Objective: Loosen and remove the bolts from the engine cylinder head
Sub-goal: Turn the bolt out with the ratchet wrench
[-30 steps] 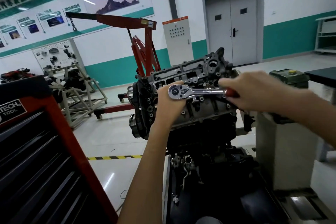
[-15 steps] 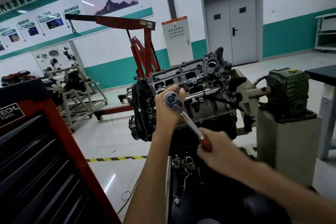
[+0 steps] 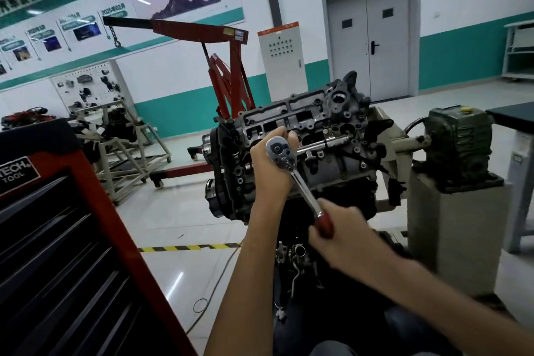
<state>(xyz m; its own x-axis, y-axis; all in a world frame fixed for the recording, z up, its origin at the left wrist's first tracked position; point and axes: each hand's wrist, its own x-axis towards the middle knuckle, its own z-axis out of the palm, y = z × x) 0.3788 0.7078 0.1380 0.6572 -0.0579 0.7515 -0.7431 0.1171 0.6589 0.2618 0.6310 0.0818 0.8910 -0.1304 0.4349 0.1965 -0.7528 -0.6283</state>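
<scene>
The grey engine cylinder head (image 3: 315, 121) sits tilted on a stand at centre. A chrome ratchet wrench (image 3: 294, 173) with a red grip is set against the head's near left side, its handle slanting down to the right. My left hand (image 3: 270, 165) wraps around the ratchet's head from behind, where the socket is hidden. My right hand (image 3: 338, 233) grips the red handle end. A metal extension bar (image 3: 326, 144) lies across the cylinder head just right of the ratchet head. The bolt under the socket is hidden.
A red and black tool cabinet (image 3: 66, 254) stands close at the left. A red engine hoist (image 3: 225, 72) is behind the engine. The stand's green gearbox (image 3: 459, 141) on a grey pedestal is at the right, with a dark table (image 3: 517, 115) beyond.
My right hand has swung the ratchet handle from level on the right down to a lower-right slant, then stayed about there. My left hand has kept hold of the ratchet head.
</scene>
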